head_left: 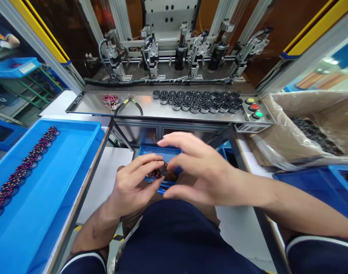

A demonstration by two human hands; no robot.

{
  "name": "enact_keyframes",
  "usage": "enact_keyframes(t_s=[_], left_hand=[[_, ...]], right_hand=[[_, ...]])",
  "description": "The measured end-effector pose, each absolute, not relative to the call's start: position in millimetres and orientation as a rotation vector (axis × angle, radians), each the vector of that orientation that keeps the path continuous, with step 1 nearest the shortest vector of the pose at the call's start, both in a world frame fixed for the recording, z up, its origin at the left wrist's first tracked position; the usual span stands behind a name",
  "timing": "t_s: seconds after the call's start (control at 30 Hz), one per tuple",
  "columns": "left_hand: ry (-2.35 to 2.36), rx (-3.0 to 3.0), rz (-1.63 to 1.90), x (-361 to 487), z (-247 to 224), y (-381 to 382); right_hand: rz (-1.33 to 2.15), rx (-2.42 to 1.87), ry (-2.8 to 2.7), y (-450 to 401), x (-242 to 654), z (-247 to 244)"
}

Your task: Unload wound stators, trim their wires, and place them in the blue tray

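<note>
Your left fingers (155,164) pinched a small, dark part (156,173) near seven o'clock, its facing and long axis too hidden to tell; your right hand (202,171) curved open beside it. Work looked partway: red-wound parts (27,163) lined nine o'clock, more (111,101) sat at ten, and black-topped cores (196,108) waited at one.

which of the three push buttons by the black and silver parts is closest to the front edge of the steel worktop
The green button; the red button sits behind it and the yellow button farthest back.
</note>
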State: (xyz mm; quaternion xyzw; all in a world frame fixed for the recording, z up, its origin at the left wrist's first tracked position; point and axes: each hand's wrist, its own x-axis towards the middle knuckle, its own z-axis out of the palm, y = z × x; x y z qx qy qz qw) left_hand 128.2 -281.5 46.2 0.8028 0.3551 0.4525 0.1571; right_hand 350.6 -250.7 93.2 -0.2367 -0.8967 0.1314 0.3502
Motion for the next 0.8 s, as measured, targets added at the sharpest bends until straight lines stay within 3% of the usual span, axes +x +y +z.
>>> enact_keyframes(t_s=[0.1,0.3,0.4,0.57,0.8], left_hand=[[0.998,2.278,1.313,123,45,-282],[0.948,1.8,1.382,91,36,-289],[1.013,1.509,1.578,82,26,-290],[1.102,1.212,1.72,84,20,-285],[1.187,1.135,1.782,77,24,-294]], right_hand=[[0.268,-0.529,-2.375,-257,337,93],[0.547,-0.55,-2.448,-212,331,88],[0.489,-0.795,-2.323,-149,301,78],[0.3,-1.636,-2.193,-50,218,57],[0.311,-1.694,-2.203,-20,190,48]])
